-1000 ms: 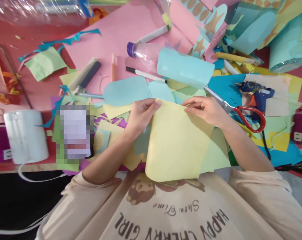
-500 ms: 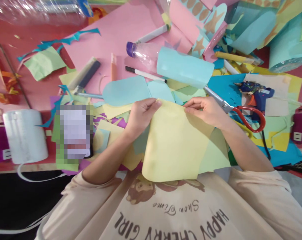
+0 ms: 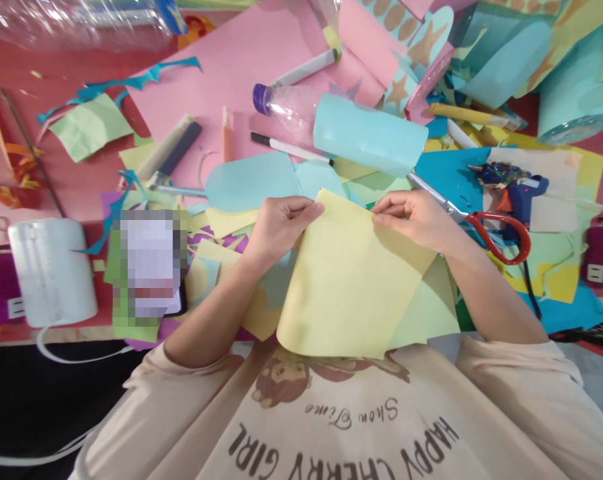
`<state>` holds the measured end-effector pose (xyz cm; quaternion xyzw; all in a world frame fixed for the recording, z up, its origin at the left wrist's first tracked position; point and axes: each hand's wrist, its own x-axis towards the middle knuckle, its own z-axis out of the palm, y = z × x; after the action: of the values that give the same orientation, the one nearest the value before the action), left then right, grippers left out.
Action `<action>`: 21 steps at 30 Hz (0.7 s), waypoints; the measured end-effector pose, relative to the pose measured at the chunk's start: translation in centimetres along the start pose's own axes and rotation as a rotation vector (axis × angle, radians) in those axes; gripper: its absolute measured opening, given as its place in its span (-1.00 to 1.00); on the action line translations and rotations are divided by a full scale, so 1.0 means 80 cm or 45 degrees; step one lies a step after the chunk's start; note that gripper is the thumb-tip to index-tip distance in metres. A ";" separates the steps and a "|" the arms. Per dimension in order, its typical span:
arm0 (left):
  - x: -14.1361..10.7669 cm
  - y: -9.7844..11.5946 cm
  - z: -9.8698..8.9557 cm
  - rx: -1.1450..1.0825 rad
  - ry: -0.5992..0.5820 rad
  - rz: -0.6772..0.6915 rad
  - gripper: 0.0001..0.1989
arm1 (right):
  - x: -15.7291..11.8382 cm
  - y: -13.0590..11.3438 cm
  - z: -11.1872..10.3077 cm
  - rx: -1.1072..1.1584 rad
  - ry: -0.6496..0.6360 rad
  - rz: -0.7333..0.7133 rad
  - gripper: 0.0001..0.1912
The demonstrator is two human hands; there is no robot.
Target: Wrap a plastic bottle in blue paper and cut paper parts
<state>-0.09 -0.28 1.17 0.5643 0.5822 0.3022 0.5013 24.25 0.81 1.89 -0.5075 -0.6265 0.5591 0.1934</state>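
Observation:
A sheet of pale yellow paper is between my hands, its lower left side curving in a rounded bend near my shirt. My left hand pinches its upper left corner between thumb and fingers. At the upper right edge, my right hand grips the same sheet with thumb and fingertips. Under the sheet's right side a pale green sheet shows. Just beyond my hands lie a rounded light blue paper piece and a plastic bottle wrapped in light blue paper.
Red-handled scissors lie right of my right hand, with a blue glue gun behind them. At left are a phone and a white corded device. A black-capped marker, paper scraps and a large pink sheet cover the table.
The yellow paper has tilted slightly, its upper left corner rising into a point and its lower edge shifting left. Both hands keep their hold, with the right a little farther right.

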 end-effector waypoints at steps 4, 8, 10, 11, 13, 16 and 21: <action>-0.003 0.002 0.005 0.037 -0.033 0.013 -0.65 | -0.001 -0.002 0.001 0.007 -0.014 -0.126 -0.80; -0.010 0.004 0.014 0.072 -0.123 0.067 -0.62 | -0.002 -0.003 0.006 0.014 -0.125 -0.363 -0.77; -0.014 0.002 0.018 0.085 -0.187 0.094 -0.61 | -0.001 -0.004 0.008 -0.015 -0.226 -0.386 -0.75; -0.015 0.001 0.021 0.090 -0.219 0.100 -0.61 | -0.001 -0.004 0.009 -0.012 -0.264 -0.386 -0.73; -0.017 -0.002 0.024 0.100 -0.263 0.099 -0.62 | 0.000 -0.004 0.010 0.023 -0.307 -0.386 -0.70; -0.018 -0.004 0.026 0.122 -0.281 0.088 -0.63 | 0.001 -0.002 0.012 0.085 -0.320 -0.379 -0.69; -0.016 0.000 0.024 0.112 -0.262 0.108 -0.60 | 0.002 0.000 0.013 0.206 -0.268 -0.280 -0.65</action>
<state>1.52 -1.94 0.90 0.6379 0.5158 0.2377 0.5200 23.35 0.40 1.55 -0.3574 -0.6480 0.6331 0.2269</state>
